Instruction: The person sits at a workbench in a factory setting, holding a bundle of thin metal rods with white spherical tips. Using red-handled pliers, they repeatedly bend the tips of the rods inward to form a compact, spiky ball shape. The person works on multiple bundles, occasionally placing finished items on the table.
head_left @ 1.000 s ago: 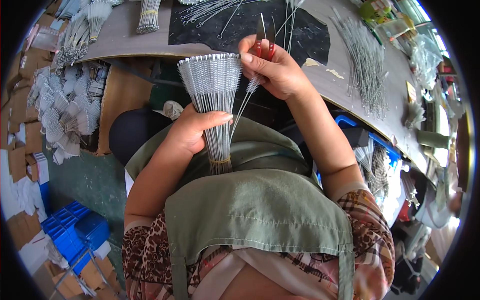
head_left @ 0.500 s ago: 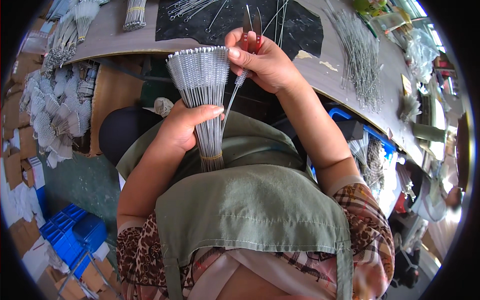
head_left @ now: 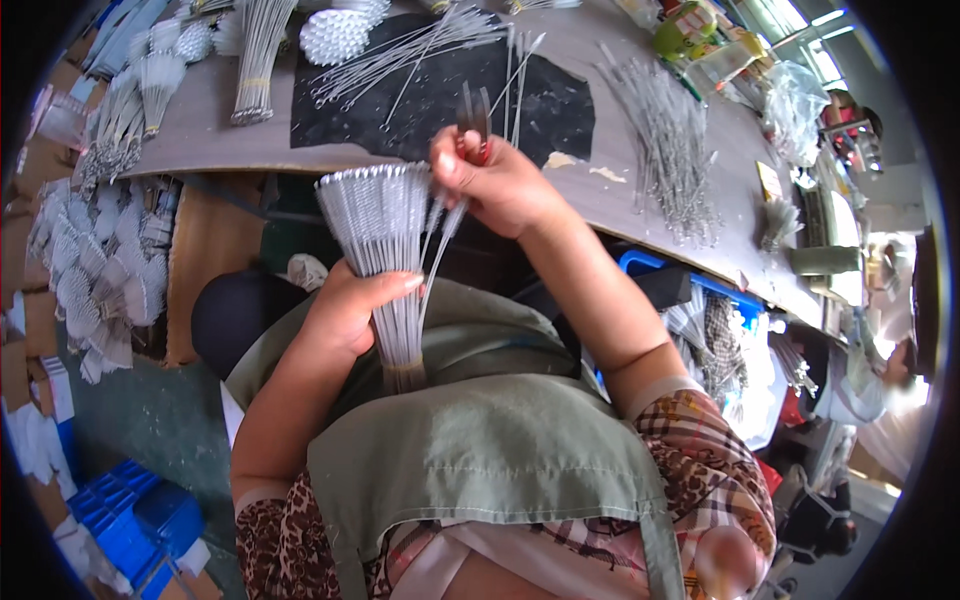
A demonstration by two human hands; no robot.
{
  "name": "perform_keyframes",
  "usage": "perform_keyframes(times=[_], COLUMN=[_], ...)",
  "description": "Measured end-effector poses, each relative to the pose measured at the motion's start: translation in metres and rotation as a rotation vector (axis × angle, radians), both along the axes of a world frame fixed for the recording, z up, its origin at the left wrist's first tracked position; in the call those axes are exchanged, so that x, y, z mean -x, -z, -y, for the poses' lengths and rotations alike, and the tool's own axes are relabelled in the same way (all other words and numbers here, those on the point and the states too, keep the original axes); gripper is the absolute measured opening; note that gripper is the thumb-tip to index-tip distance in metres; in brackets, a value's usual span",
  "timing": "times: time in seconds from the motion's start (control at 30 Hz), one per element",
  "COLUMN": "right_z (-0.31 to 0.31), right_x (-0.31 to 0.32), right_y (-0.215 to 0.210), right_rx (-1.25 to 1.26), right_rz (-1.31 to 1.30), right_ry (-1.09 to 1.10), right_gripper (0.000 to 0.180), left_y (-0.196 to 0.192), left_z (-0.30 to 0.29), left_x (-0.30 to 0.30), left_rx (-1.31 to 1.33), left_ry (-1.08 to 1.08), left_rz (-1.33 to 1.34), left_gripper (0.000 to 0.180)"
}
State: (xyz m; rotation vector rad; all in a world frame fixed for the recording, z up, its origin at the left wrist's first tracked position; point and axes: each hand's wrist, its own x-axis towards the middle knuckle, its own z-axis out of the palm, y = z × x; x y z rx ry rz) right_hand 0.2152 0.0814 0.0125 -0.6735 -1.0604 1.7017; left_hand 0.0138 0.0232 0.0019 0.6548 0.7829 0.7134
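Shiny metal wire brushes

**Around the workbench**

A grey table spans the far side, a black mat lying on its middle. Loose wire rods are heaped on the right of the table, and tied wire bundles lie at the far left. Blue plastic crates sit on the floor, near left. A green apron fills the near centre.
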Motion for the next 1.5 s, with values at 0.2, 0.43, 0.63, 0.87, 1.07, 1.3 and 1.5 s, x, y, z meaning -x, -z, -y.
perform_keyframes(times=[0.2,0.43,0.63,0.87,1.07,1.3,1.5], right_z=[-0.009,0.002,0.005,0.000,0.003,0.009,0.009], right_x=[-0.003,0.001,-0.003,0.001,-0.006,-0.014,-0.002], right_y=[-0.015,-0.010,-0.007,-0.002,0.002,0.000,-0.009], right_rx=[-0.032,-0.025,-0.002,-0.049,-0.073,-0.073,-0.022], right_rz=[0.056,-0.021,0.183,0.084,-0.041,0.131,-0.010], right_ry=[-0.031,-0.057,0.005,-0.019,-0.098,0.013,0.018], right_gripper=[0.029,0.018,0.024,0.022,0.022,0.022,0.030], left_y=[-0.006,0.003,0.003,0.008,0.006,0.003,0.009], left_z=[-0.007,0.001,0.002,0.004,0.005,0.008,0.010], left_x=[-0.002,-0.001,0.001,0.003,0.001,-0.005,-0.002], left_rx=[-0.053,-0.037,-0.003,-0.040,-0.053,-0.067,-0.034], left_ry=[-0.037,-0.055,-0.026,-0.004,0.002,-0.037,-0.098], left_rz=[-0.030,0.006,0.027,0.012,0.045,-0.075,-0.142], left_gripper=[0.024,0.026,0.021,0.026,0.027,0.031,0.041])
